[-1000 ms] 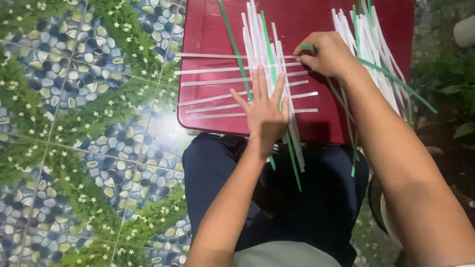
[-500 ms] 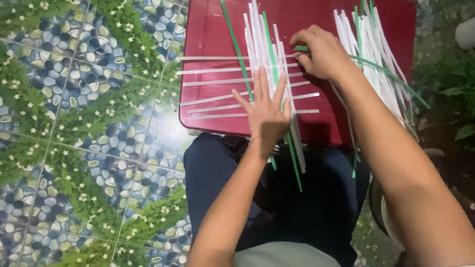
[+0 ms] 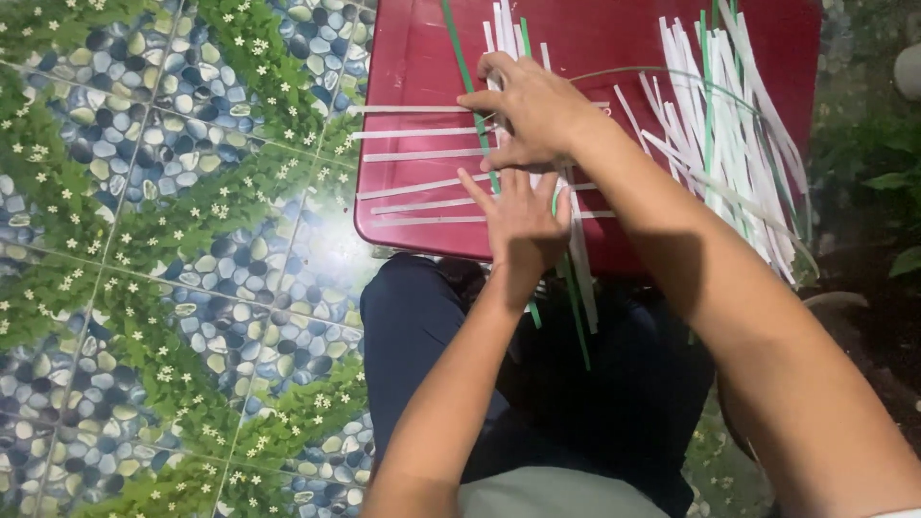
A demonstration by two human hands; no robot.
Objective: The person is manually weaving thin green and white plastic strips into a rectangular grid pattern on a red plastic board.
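Flat white and green weaving strips (image 3: pixel 432 153) lie crossed on a dark red plastic table (image 3: pixel 413 58). Left hand (image 3: pixel 523 225) presses flat, fingers spread, on the upright strips near the table's front edge. Right hand (image 3: pixel 532 110) rests just above it, fingers curled over the strips. A loose bundle of white and green strips (image 3: pixel 729 125) lies to the right.

White and green strips (image 3: pixel 422 155) on a dark red board (image 3: pixel 614 38) — floor tiles (image 3: pixel 163 240) blue-pebbled, leafy green bands, small white flowers.

Bright overhead glare on the tiled floor (image 3: pixel 321 240) (right edge dim, shadowed).
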